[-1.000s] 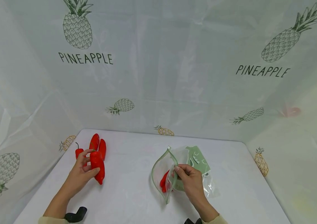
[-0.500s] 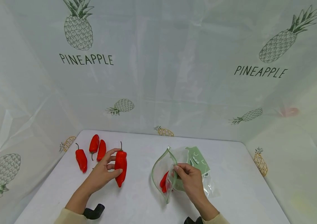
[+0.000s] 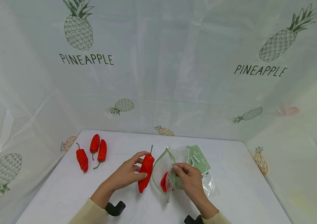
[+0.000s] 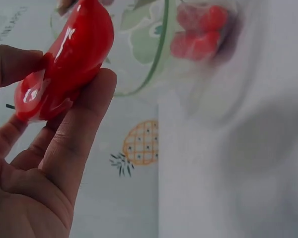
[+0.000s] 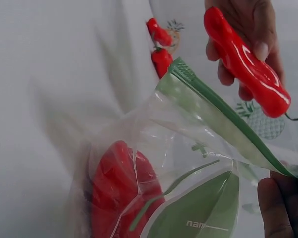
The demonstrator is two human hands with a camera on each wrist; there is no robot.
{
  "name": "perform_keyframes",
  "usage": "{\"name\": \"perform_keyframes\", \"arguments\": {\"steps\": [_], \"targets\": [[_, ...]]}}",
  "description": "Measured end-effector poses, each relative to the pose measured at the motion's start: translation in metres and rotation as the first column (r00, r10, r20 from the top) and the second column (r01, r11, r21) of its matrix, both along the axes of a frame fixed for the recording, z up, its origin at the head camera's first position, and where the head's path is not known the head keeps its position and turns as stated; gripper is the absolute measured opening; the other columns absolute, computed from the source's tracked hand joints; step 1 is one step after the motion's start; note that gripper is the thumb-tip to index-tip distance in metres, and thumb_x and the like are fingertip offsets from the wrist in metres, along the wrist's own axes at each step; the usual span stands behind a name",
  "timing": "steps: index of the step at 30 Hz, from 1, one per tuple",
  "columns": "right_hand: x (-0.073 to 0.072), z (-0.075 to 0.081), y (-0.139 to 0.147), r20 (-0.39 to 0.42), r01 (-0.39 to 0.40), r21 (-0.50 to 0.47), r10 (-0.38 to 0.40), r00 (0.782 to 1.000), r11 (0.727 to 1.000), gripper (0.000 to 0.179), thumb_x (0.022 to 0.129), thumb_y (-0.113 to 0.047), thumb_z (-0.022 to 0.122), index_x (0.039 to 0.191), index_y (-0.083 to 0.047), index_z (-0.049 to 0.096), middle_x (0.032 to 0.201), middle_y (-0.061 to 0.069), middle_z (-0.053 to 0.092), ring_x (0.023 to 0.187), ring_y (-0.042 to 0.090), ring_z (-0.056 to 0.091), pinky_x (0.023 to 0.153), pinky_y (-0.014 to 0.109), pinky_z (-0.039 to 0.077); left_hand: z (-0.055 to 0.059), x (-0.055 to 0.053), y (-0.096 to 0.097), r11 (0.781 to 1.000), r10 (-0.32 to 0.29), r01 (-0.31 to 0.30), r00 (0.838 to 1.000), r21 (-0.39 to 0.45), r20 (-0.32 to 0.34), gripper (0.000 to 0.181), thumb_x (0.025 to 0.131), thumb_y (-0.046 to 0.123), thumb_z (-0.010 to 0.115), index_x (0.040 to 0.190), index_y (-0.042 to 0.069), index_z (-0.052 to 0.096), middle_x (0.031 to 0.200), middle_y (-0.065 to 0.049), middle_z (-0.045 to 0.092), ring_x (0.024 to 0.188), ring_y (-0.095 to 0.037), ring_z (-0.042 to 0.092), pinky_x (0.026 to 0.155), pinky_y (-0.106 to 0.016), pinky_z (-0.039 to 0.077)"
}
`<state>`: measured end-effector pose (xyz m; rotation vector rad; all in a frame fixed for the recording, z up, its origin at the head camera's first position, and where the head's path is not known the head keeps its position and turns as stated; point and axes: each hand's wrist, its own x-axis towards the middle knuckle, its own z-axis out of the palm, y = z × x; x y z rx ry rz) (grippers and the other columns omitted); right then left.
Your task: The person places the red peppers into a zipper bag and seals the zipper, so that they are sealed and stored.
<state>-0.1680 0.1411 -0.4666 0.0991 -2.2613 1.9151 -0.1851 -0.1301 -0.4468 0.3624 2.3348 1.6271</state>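
Note:
My left hand (image 3: 127, 174) pinches a red pepper (image 3: 146, 172) between thumb and fingers, stem up, just left of the mouth of a clear zip bag (image 3: 159, 165). In the left wrist view the same glossy pepper (image 4: 74, 59) sits between thumb and fingertips. With thumb and forefinger my right hand (image 3: 190, 179) grips the green-edged rim of the bag and the mouth gapes to the left. Inside the bag lie red peppers (image 5: 121, 183), partly hidden behind its green print, so I cannot tell how many.
On the white table's far left lie three more red peppers: one pepper (image 3: 82, 160) at the edge, another pepper (image 3: 95, 143) and a third pepper (image 3: 101, 151) side by side. A pineapple-printed sheet (image 3: 158, 77) stands behind the table (image 3: 231, 174).
My left hand has carried the pepper from the group on the left rightward to beside the bag's mouth. My right hand stays at the rim with little movement.

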Motion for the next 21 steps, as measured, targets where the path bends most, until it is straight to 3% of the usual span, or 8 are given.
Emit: {"name": "perform_keyframes", "arguments": {"steps": [7, 16, 21], "targets": [[0.002, 0.002, -0.001, 0.004, -0.011, 0.019, 0.011, 1.0, 1.0, 0.009, 0.095, -0.01, 0.078, 0.099, -0.004, 0.082, 0.088, 0.009, 0.081, 0.079, 0.013, 0.076, 0.076, 0.022, 0.062, 0.004, -0.002, 0.013, 0.996, -0.088, 0.087, 0.994, 0.011, 0.065, 0.075, 0.086, 0.017, 0.085, 0.152, 0.028, 0.05, 0.133, -0.014, 0.061, 0.103, -0.026, 0.069, 0.079, -0.045, 0.067], [0.003, 0.004, -0.004, -0.007, -0.024, 0.03, 0.024, 1.0, 0.999, 0.008, 0.094, -0.01, 0.079, 0.099, -0.006, 0.083, 0.089, 0.007, 0.081, 0.079, 0.012, 0.074, 0.075, 0.022, 0.061, 0.003, -0.004, 0.026, 0.98, -0.186, 0.193, 0.976, -0.057, 0.112, 0.071, 0.085, 0.013, 0.082, 0.15, 0.027, 0.056, 0.118, -0.011, 0.064, 0.092, -0.026, 0.071, 0.074, -0.042, 0.066], [0.004, 0.005, -0.006, 0.001, -0.033, 0.034, 0.033, 0.999, 0.999, 0.01, 0.095, -0.011, 0.078, 0.101, -0.003, 0.082, 0.09, 0.008, 0.081, 0.079, 0.011, 0.073, 0.075, 0.022, 0.061, 0.007, -0.009, 0.034, 0.967, -0.212, 0.227, 0.969, -0.116, 0.129, 0.068, 0.083, 0.012, 0.083, 0.145, 0.026, 0.061, 0.109, -0.008, 0.065, 0.091, -0.026, 0.069, 0.071, -0.04, 0.066]]}}
